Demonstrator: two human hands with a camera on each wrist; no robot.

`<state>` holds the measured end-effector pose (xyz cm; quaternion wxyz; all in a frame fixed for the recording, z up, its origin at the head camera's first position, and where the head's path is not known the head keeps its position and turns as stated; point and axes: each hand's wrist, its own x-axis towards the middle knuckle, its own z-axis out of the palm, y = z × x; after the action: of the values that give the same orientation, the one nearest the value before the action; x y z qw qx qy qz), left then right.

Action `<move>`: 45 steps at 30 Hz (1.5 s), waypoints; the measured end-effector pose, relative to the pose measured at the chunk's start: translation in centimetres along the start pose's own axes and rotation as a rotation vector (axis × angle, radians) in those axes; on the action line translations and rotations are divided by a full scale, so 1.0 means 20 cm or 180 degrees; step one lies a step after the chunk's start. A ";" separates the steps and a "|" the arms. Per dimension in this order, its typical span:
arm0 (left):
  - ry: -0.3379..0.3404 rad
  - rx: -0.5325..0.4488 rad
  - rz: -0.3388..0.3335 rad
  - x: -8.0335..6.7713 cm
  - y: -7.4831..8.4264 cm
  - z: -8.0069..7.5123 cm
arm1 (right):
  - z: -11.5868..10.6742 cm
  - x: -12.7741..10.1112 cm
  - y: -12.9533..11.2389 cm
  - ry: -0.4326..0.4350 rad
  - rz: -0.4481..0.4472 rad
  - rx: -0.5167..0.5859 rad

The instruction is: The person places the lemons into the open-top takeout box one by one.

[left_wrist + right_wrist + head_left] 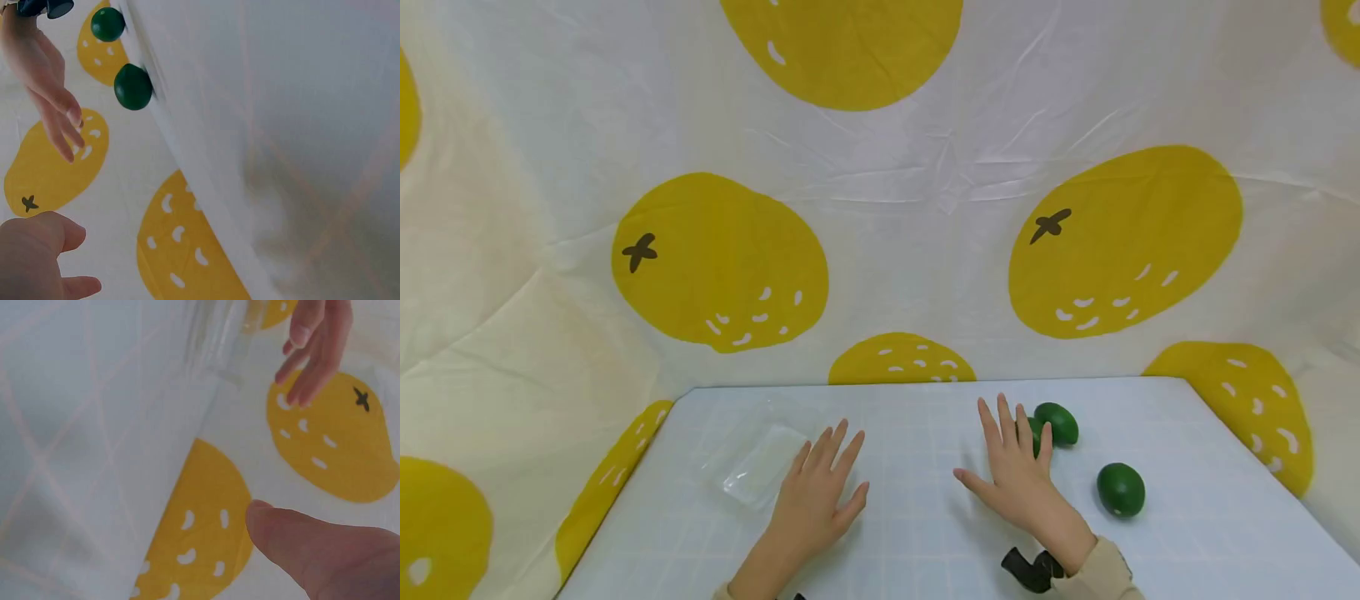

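Lemon-print cloth backdrop, pale grid surface (pixel 925 533). Left hand (pixel 816 500) flat, fingers released, beside clear plastic tray (pixel 760 467). Right hand (pixel 1018 475) flat, fingers released, touching near green avocado (pixel 1056 422); second avocado (pixel 1121 489) apart.

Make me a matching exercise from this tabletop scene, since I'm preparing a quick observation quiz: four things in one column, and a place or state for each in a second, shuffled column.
Things:
1. left hand
2. right hand
3. clear plastic tray
4. lone green fruit

Places or states:
A. lies alone to the right of the right hand, apart from it
B. open, fingers straight, just right of the clear tray
C. open, fingertips beside the two green fruits at the back
D. lies flat on the table, left of both hands

Pairs: 1-B, 2-C, 3-D, 4-A
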<state>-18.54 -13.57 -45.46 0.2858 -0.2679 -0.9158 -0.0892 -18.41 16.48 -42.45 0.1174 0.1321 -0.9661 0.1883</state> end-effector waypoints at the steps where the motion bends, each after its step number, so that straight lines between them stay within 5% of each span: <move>1: 0.0063 -0.0011 0.0028 0.00 -0.01 -0.01 | 0.00 0.01 -0.02 0.0016 0.0019 0.0040; 7: 0.0514 -0.0065 0.0144 0.01 -0.10 -0.05 | 0.00 0.10 -0.13 -0.0065 0.0098 0.0358; 22: 0.1417 -0.0042 -0.0107 -0.05 -0.42 -0.17 | 0.19 0.28 -0.43 -0.0210 0.0035 0.1374; 25: 0.1511 -0.0055 -0.0214 -0.07 -0.50 -0.19 | 0.25 0.30 -0.50 -0.0281 -0.0069 0.1705; 29: 0.1412 -0.0333 -0.0635 -0.12 -0.61 -0.21 | 0.34 0.30 -0.59 -0.0424 -0.0031 0.2356; 33: 0.1405 -0.1092 -0.1209 -0.19 -0.72 -0.23 | 0.44 0.30 -0.71 -0.0437 0.0242 0.2997; 38: 0.1299 -0.2773 -0.2200 -0.28 -0.82 -0.21 | 0.58 0.30 -0.88 -0.0307 0.0694 0.3556; 41: 0.1270 -0.4007 -0.2257 -0.33 -0.86 -0.17 | 0.65 0.28 -0.96 -0.0251 0.0829 0.3756; 45: 0.0868 -0.5321 -0.2053 -0.39 -0.92 -0.10 | 0.75 0.26 -1.02 -0.0308 0.0883 0.3991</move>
<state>-22.02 -33.11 -48.47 0.0653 -0.1056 -0.5413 -0.8316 -19.79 -8.68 -47.74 -0.0513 0.0578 -0.6850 0.7245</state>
